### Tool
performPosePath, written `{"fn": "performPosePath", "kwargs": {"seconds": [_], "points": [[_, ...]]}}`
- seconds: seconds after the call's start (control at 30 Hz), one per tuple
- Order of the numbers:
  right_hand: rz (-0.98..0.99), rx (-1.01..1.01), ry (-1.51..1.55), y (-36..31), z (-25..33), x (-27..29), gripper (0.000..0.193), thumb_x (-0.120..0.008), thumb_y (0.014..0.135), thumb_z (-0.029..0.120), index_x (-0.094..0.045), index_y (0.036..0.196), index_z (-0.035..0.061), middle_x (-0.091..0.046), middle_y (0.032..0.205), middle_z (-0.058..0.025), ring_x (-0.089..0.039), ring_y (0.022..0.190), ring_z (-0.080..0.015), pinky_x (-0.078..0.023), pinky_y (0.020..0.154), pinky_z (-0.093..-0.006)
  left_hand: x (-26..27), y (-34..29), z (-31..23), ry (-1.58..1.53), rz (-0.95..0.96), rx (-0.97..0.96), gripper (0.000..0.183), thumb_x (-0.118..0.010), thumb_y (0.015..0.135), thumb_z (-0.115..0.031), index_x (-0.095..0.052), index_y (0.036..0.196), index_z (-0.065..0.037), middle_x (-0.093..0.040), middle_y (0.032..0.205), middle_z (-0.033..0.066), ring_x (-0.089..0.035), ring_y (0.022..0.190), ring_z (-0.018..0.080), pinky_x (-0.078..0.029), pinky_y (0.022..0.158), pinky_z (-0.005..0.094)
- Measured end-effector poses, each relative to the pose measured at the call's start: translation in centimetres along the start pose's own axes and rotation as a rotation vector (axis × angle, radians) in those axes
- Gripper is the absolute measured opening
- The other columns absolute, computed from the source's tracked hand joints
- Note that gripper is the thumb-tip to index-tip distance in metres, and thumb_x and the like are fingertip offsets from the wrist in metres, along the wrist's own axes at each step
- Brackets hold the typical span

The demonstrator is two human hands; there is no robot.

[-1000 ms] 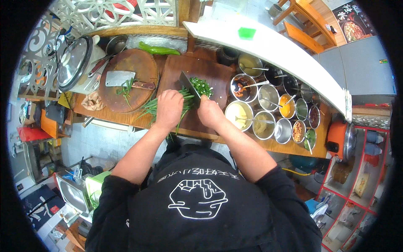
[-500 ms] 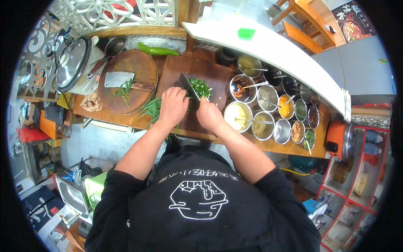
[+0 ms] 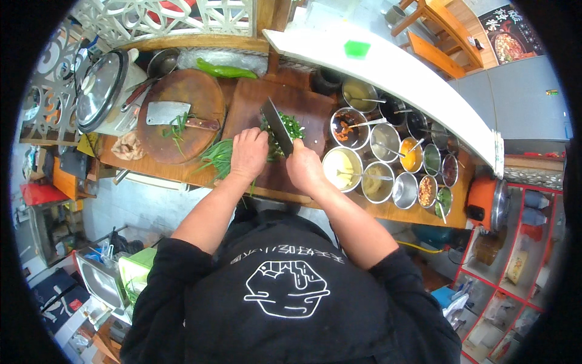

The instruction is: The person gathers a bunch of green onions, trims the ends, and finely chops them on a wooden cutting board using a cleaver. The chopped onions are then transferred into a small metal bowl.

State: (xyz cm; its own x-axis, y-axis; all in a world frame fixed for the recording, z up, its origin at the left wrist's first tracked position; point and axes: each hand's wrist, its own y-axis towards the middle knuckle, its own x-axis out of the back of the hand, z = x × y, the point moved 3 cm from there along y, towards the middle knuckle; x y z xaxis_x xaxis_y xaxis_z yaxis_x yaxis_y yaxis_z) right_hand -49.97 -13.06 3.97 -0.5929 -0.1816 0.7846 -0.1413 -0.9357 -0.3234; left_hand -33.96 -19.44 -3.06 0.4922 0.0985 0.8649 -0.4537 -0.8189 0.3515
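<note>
My right hand (image 3: 304, 164) is closed round the handle of a dark-bladed cleaver (image 3: 278, 126), whose blade stands over the rectangular wooden cutting board (image 3: 253, 100). To the left of the blade, my left hand (image 3: 249, 151) presses down on a bunch of scallions (image 3: 219, 156) with bent fingers. The long green ends stick out past that hand toward the board's left edge. Chopped scallion (image 3: 293, 127) lies in a small heap on the right of the blade. The cleaver's edge, where it meets the greens, is hidden.
On the left, a round chopping block (image 3: 200, 91) carries a second cleaver (image 3: 170, 113) and some loose scallion pieces. A long green pepper (image 3: 227, 71) lies behind. Several metal bowls of seasonings, one with orange sauce (image 3: 411, 155), crowd the right side below a white ledge (image 3: 388, 70).
The cleaver has tilted and shifted slightly, covering more of the chopped heap. My left hand has moved a little to the left and down along the scallions.
</note>
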Motion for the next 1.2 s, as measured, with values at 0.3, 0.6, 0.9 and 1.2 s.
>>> {"fn": "performPosePath", "kwargs": {"seconds": [0.3,0.6,0.9,1.2], "points": [[0.089,0.039,-0.127,-1.6,3.4,3.0,0.014,-0.049,0.099,0.002,-0.055,0.109,-0.0037,-0.073,0.103,-0.0354,-0.073,0.099,-0.0531,-0.058,0.088,-0.0613,-0.8,-0.6,0.5,0.058,-0.009,-0.021,0.025,-0.069,0.086,-0.016,-0.07,0.11,-0.011,-0.067,0.114,0.0083,-0.061,0.111,0.0291,-0.047,0.094,0.0452],[0.136,0.024,-0.144,-0.6,2.8,0.9,0.015,-0.046,0.1,0.003,-0.055,0.11,-0.0047,-0.073,0.101,-0.035,-0.073,0.098,-0.0528,-0.059,0.087,-0.0595,-0.8,-0.4,0.3,0.07,0.037,-0.015,0.023,-0.071,0.084,-0.016,-0.069,0.106,-0.012,-0.066,0.111,0.0076,-0.061,0.109,0.0288,-0.048,0.092,0.0456],[0.067,0.074,-0.115,-0.3,1.9,1.1,0.015,-0.048,0.096,0.0,-0.053,0.11,-0.0051,-0.072,0.099,-0.0371,-0.073,0.095,-0.0537,-0.059,0.085,-0.0603,-1.2,-0.7,0.7,0.041,0.016,-0.007,0.022,-0.071,0.084,-0.017,-0.069,0.105,-0.011,-0.067,0.116,0.0086,-0.061,0.114,0.0293,-0.048,0.095,0.0459],[0.12,0.028,-0.091,0.1,1.3,-1.1,0.012,-0.047,0.096,0.0,-0.053,0.105,-0.0056,-0.072,0.1,-0.0371,-0.072,0.094,-0.0543,-0.059,0.085,-0.0598,-0.9,-0.5,0.5,-0.002,0.045,-0.017,0.025,-0.072,0.083,-0.015,-0.067,0.107,-0.009,-0.067,0.117,0.0108,-0.062,0.115,0.0313,-0.048,0.097,0.0469]]}}
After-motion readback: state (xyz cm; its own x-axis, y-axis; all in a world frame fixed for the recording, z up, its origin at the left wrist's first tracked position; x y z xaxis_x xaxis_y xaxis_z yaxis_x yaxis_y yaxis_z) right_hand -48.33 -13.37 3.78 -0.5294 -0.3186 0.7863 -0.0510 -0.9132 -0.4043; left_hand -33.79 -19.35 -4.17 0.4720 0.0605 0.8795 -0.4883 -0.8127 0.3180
